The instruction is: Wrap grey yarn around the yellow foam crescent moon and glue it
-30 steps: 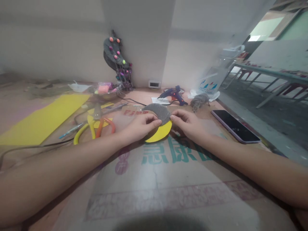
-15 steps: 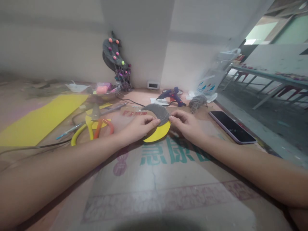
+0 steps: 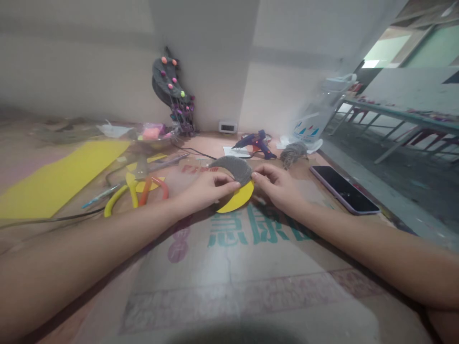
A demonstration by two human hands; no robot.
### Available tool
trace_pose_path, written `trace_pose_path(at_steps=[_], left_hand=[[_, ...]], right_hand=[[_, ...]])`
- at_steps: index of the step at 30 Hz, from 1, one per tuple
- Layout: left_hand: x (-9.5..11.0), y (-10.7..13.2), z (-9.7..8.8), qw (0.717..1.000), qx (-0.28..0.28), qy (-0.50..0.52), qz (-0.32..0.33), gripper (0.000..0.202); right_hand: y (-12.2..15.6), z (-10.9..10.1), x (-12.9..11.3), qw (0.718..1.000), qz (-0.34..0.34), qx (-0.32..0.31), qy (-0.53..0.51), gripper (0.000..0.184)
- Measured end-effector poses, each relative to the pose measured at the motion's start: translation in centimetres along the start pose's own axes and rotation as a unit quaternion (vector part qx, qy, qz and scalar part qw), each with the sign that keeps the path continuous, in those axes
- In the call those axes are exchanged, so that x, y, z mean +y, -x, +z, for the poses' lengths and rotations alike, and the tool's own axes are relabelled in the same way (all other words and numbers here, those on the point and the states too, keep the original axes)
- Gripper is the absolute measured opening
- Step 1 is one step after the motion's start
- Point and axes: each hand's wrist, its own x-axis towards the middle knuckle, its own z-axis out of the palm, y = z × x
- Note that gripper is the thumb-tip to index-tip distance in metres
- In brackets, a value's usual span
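Observation:
A yellow crescent-shaped cutout (image 3: 237, 199) lies on a cardboard sheet (image 3: 233, 267) with green print. Its upper half is wrapped in grey yarn (image 3: 234, 168). My left hand (image 3: 207, 190) grips the crescent from the left, thumb and fingers closed on the wrapped edge. From the right, my right hand (image 3: 278, 186) pinches the same piece at the point where the grey yarn meets the bare yellow. Both hands rest low on the cardboard.
A ball of grey yarn (image 3: 293, 152), a blue glue gun (image 3: 255, 141) and a black phone (image 3: 343, 188) lie to the right. Scissors (image 3: 138, 190), a yellow foam sheet (image 3: 60, 174) and cables lie left. A decorated grey crescent (image 3: 169, 86) leans in the corner.
The view has shifted slightly; my hands and the crescent stay in nearly the same place, fingers still working at the yarn edge.

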Motion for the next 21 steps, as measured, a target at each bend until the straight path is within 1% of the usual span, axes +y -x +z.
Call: trace_pose_path(at_steps=[6, 8, 12, 17, 21], left_hand=[[-0.2, 0.01, 0.08, 1.0, 0.021, 0.014, -0.01, 0.035], [-0.2, 0.05, 0.11, 1.0, 0.019, 0.016, -0.01, 0.035], [-0.33, -0.01, 0.13, 1.0, 0.005, 0.011, 0.0, 0.035], [-0.55, -0.22, 0.09, 0.999, 0.03, -0.02, 0.019, 0.035], [-0.38, -0.13, 0.15, 0.999, 0.031, -0.018, 0.023, 0.033]], right_hand=[[0.01, 0.01, 0.12, 1.0, 0.004, 0.001, -0.008, 0.016], [-0.02, 0.02, 0.1, 1.0, 0.002, 0.002, -0.008, 0.016], [-0.04, 0.03, -0.05, 1.0, 0.006, -0.001, -0.002, 0.016], [-0.02, 0.06, 0.07, 1.0, 0.013, -0.009, -0.016, 0.018], [-0.01, 0.04, 0.33, 0.999, 0.016, -0.014, -0.03, 0.019]])
